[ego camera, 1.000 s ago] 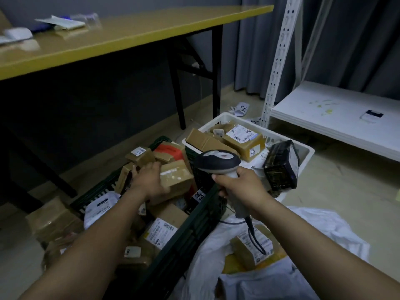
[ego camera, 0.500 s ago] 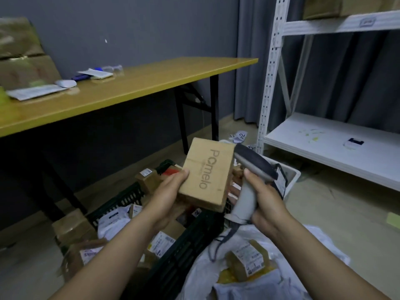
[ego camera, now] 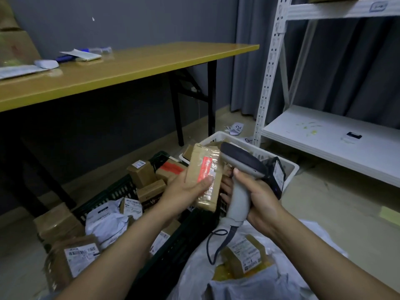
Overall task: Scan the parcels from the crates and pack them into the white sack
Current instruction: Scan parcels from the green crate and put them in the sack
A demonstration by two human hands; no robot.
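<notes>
My left hand (ego camera: pixel 184 191) grips a parcel (ego camera: pixel 205 176) upright, thumb pressed across its front. It is held over the right edge of the dark crate (ego camera: pixel 121 191), with the white crate (ego camera: pixel 290 167) behind it. My right hand (ego camera: pixel 257 195) is wrapped round the grip of the scanner (ego camera: pixel 238 156), whose dark head sits just beside the parcel's top right corner. I cannot tell whether my finger is on the trigger.

The face turned to me shows only a red sticker (ego camera: pixel 205 169) under clear tape, with no barcode that I can see. I judge I should roll the parcel until its printed label faces the scanner window. I should then draw the scanner back a little and tilt the box, because that glossy tape will likely throw glare. My thumb must stay off the code.

The parcel is a flat cardboard slab with crisp corners, stiff enough to hold by its edges. The scanner is smooth grey plastic, and its cable (ego camera: pixel 214 245) loops down toward the white sack (ego camera: pixel 255 284). The sack is thin, crumpled film, slumped open below my right wrist. A labelled box (ego camera: pixel 244 254) already lies at its mouth.
</notes>
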